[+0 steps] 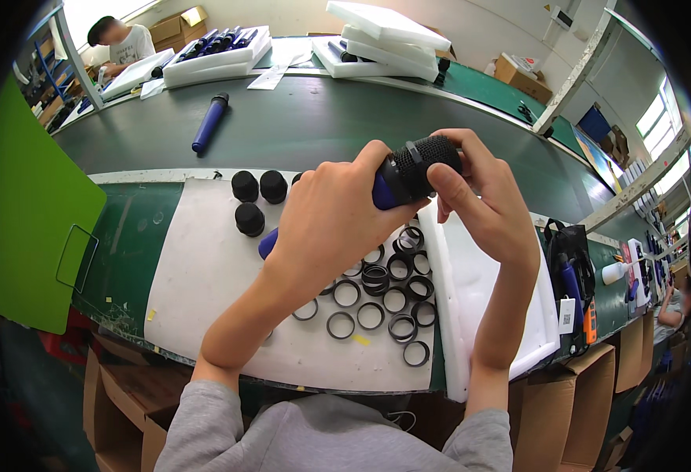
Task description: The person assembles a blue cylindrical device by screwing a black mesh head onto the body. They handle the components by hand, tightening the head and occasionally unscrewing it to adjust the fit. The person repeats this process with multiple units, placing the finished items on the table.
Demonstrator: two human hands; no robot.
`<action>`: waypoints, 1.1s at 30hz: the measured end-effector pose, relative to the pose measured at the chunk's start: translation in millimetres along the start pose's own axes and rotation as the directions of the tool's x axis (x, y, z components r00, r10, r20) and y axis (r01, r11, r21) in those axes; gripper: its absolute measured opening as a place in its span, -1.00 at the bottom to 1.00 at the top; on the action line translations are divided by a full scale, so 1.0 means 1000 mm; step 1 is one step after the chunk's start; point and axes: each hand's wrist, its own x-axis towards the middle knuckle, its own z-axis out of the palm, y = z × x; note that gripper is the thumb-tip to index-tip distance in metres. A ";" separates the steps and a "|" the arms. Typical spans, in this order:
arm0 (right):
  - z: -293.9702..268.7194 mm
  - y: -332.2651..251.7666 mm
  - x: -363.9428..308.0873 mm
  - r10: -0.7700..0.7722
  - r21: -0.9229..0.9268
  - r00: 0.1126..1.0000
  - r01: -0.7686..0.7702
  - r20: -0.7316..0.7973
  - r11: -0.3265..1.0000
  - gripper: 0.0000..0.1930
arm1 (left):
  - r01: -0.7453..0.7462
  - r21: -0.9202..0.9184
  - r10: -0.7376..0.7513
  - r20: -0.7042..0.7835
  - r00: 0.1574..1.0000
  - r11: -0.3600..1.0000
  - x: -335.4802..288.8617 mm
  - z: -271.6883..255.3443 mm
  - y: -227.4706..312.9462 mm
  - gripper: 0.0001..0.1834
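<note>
A blue microphone (422, 164) with a black mesh head is held up in front of me, tilted with its head to the upper right. My left hand (330, 208) is wrapped round its blue handle, whose end shows below the wrist. The thumb and fingers of my right hand (488, 203) close on the mesh head, where a dark band runs across the mesh. Below the microphone, many loose black rings (375, 280) lie on the white work sheet (196, 275). Several black mesh heads (249, 219) stand to the left of my left hand.
Another blue microphone (210, 124) lies on the dark belt (298, 118) beyond. White foam trays (220, 61) of microphones stand at the back. A white foam tray (491, 299) sits under my right forearm; a black bag (572, 271) is beside it. Cardboard boxes (573, 401) stand below the table.
</note>
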 end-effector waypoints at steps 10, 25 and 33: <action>-0.001 0.003 0.000 0.015 -0.003 1.000 -0.015 0.017 1.000 -0.42 | 0.007 0.047 -0.008 0.034 0.999 0.999 0.000 0.001 0.000 -0.50; -0.001 0.000 0.002 0.142 -0.214 0.990 -0.140 -0.006 0.967 -0.39 | 0.004 0.116 -0.011 0.055 0.998 0.993 -0.003 0.002 0.001 -0.51; -0.006 0.010 -0.004 -0.046 0.102 0.998 0.041 0.048 0.994 -0.40 | 0.008 0.041 -0.010 0.055 0.998 0.999 -0.002 -0.002 0.003 -0.48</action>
